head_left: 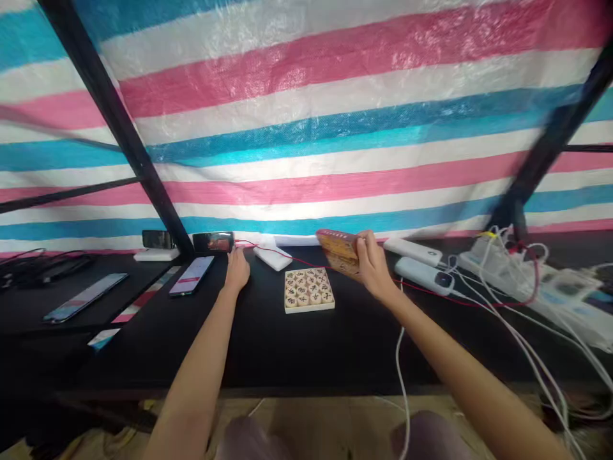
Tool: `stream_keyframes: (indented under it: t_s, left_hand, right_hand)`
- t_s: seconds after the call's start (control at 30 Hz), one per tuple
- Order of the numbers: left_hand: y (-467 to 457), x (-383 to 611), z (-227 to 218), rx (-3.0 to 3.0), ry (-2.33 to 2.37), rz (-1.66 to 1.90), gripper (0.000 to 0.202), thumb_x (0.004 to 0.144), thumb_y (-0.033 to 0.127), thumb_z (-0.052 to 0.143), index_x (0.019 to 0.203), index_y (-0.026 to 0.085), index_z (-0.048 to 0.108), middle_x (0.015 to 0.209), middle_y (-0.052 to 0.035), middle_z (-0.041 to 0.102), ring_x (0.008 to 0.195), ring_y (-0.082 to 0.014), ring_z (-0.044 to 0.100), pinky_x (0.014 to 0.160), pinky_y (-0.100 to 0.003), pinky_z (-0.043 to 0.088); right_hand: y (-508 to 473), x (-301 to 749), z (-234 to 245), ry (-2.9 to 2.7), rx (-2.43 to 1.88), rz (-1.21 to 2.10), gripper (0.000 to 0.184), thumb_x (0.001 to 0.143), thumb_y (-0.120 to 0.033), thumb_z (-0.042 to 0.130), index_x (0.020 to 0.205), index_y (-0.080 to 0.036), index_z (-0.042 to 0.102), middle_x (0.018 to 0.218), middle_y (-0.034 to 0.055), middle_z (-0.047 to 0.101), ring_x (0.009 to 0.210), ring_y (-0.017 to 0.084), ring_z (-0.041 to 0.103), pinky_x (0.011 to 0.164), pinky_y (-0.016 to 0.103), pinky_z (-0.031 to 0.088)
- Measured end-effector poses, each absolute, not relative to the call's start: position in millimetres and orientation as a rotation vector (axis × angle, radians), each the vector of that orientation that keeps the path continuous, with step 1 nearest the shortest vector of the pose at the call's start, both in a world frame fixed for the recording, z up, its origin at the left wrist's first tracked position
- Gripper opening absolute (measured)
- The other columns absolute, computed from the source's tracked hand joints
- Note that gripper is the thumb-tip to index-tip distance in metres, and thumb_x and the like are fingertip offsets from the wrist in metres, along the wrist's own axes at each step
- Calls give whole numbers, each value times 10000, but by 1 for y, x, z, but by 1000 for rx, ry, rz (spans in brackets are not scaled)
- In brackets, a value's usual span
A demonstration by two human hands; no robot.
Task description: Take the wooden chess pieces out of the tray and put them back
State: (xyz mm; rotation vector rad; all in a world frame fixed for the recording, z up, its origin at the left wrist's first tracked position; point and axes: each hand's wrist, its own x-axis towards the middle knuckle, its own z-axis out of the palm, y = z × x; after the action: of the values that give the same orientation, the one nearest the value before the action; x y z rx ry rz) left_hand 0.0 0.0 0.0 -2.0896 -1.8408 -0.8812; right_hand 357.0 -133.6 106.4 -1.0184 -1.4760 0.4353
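My right hand [371,263] grips the printed red and yellow box lid [341,252] by its right edge and holds it tilted above the black table. Just left of it on the table lies an open white box [310,306] filled with rows of round wooden Chinese chess pieces [309,285], their characters facing up. My left hand [237,269] reaches to the back, its bent fingers at the right end of a propped-up phone [213,241], where a red cable [287,254] runs in. What those fingers hold, if anything, is hidden.
A white power bank [272,255] lies behind the box; another phone [191,276] is left of my left arm. White devices [424,275], a cluttered power strip [536,287] and tangled white cables [517,338] fill the right. A striped sheet [306,140] hangs behind the table.
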Motion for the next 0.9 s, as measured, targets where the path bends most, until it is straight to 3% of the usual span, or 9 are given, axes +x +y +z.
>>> stream_keyframes:
  t_s: [0.13,0.3,0.47,0.63,0.73,0.83,0.9]
  left_hand:
    - [2,-1,-6,-2127,-1790,-953,552,726,-20,329,1278,3,347,1332,-252,405,1367,-347,225,1098,-562,236]
    - [1,-2,-8,-2154,-1760,-1071,581,709,-26,346,1284,57,344,1347,-217,393,1383,-315,200,1101,-533,263]
    - [-4,0,-6,-2162,-1853,-1060,564,733,-11,360,1291,63,336,1379,-212,346,1386,-314,186,1104,-510,275]
    - [-9,4,1,-2175,-1900,-955,514,784,52,394,1295,38,339,1354,-217,376,1378,-325,188,1104,-482,266]
    - [-16,12,13,-2157,-1865,-917,482,813,152,454,1281,61,381,1307,-200,441,1308,-323,313,1059,-454,321]
    - [-28,30,33,-2141,-1822,-922,420,872,366,440,1237,160,463,1049,-116,604,1098,-278,508,944,-405,404]
    - [-37,46,46,-2227,-1905,-853,412,889,467,380,1165,199,527,836,-64,632,904,-244,590,812,-346,442]
  right_hand:
    - [-132,334,99,-1366,-870,854,449,779,-690,447,799,-243,480,782,9,568,821,189,556,742,315,454]
    - [-111,308,72,-1087,-821,1273,430,698,-630,601,821,-242,462,781,4,631,759,195,625,684,316,491]
    - [-78,314,31,-1189,-1252,1085,454,772,-639,442,863,-201,524,881,57,678,797,202,648,692,297,500]
    - [-65,324,16,-1336,-1437,1015,464,787,-570,480,889,-150,648,936,105,696,878,236,643,716,295,485]
    - [-63,320,19,-1423,-1524,959,494,825,-565,428,954,-154,670,966,98,697,909,231,636,743,287,470]
    - [-62,315,25,-1514,-1621,892,515,846,-564,389,979,-161,681,959,97,695,913,236,629,770,299,448]
    - [-63,312,29,-1573,-1682,845,524,858,-560,371,991,-161,684,956,105,687,918,246,621,787,315,434]
